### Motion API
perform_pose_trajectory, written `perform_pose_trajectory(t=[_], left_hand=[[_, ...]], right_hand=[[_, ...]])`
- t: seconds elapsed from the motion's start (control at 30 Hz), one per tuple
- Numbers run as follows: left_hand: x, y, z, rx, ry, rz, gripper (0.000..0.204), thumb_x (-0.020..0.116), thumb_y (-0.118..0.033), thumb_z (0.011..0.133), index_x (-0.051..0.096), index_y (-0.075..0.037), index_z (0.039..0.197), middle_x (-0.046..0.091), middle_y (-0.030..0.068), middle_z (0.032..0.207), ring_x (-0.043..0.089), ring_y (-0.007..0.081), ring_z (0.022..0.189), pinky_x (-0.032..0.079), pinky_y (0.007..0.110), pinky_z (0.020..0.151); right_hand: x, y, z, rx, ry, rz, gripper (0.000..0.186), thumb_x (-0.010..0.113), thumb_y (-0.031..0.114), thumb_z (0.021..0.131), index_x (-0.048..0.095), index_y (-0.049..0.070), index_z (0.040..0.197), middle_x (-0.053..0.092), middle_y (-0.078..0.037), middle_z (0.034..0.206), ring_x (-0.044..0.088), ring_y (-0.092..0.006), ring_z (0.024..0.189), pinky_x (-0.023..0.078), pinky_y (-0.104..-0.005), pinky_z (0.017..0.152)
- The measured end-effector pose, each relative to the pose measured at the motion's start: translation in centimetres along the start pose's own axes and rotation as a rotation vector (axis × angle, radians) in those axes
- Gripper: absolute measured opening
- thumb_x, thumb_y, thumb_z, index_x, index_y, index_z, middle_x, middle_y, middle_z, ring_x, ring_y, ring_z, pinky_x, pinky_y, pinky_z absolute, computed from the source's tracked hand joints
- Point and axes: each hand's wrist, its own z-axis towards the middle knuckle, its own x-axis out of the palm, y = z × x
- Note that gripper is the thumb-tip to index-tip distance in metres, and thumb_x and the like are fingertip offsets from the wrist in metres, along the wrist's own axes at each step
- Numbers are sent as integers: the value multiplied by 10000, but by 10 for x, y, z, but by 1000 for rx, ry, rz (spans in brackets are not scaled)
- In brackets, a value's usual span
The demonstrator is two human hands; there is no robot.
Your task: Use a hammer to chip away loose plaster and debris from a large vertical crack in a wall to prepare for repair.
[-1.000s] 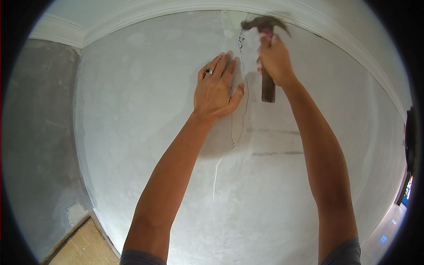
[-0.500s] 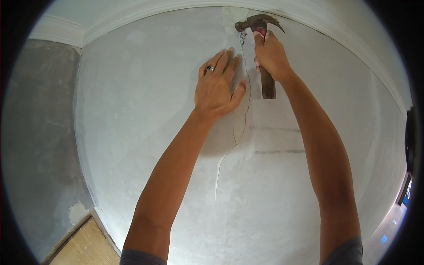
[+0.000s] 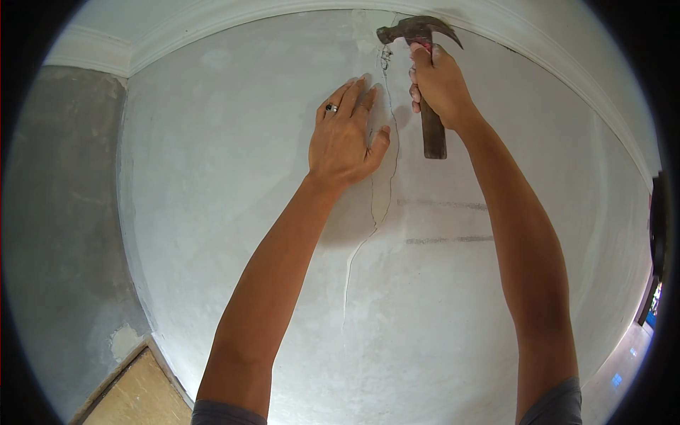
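Note:
My right hand (image 3: 443, 85) is closed round the handle of a claw hammer (image 3: 433, 134), high up near its head. The dark metal head lies near the top of the wall, its striking face to the left and its claw to the right. Just below that face is a chipped, broken spot (image 3: 386, 57) in the plaster. From there a crack (image 3: 394, 156) winds down the pale grey wall (image 3: 227, 156), splitting into two lines beside my left hand. My left hand (image 3: 345, 142), with a ring on one finger, rests on the wall left of the crack, fingers spread.
White cornice moulding (image 3: 198, 32) runs along the top of the wall. A darker grey wall (image 3: 64, 198) meets it at the left corner, with a wood-coloured panel (image 3: 142, 389) at lower left. Two dark smudged lines (image 3: 446, 240) mark the wall beneath the hammer.
The hammer and my right hand have shifted slightly up and right, so the head stands further from the chipped spot. My left hand keeps its place on the wall.

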Motion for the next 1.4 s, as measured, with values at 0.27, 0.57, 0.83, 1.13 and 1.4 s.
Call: perform_pose_trajectory(t=[0.27,0.57,0.83,1.13,1.4], left_hand=[[1,0,1,4,-12,-5,582,601,-269,872,621,45,1362,521,207,1505,458,356,1405,375,476,1127],[2,2,1,22,-51,-36,576,597,-254,864,623,72,1338,525,215,1490,469,380,1376,406,490,1105],[2,2,0,2,-52,-56,575,607,-240,863,612,76,1344,524,215,1484,467,384,1365,419,482,1097],[1,0,0,-10,-46,-59,565,624,-240,868,614,69,1340,534,205,1472,473,390,1355,405,487,1115],[0,0,1,-5,-54,-75,574,627,-238,867,605,65,1354,537,209,1469,473,391,1355,400,486,1118]], right_hand=[[1,-3,-8,146,89,-9,362,489,307,1058,503,-52,1013,583,-109,689,582,-213,487,517,-397,443],[4,-6,-25,168,76,-68,311,514,298,1056,534,-12,1055,524,-53,729,524,-148,497,472,-340,428],[1,-6,-19,120,48,-153,299,495,301,1059,520,3,1033,527,-52,751,522,-144,495,471,-350,428],[0,-12,-13,62,52,-219,390,493,316,1046,516,-71,1005,615,-151,684,613,-237,482,521,-399,451],[-5,-9,-5,10,-7,34,380,476,307,1050,521,-70,1043,625,-148,731,622,-235,505,548,-402,480]])
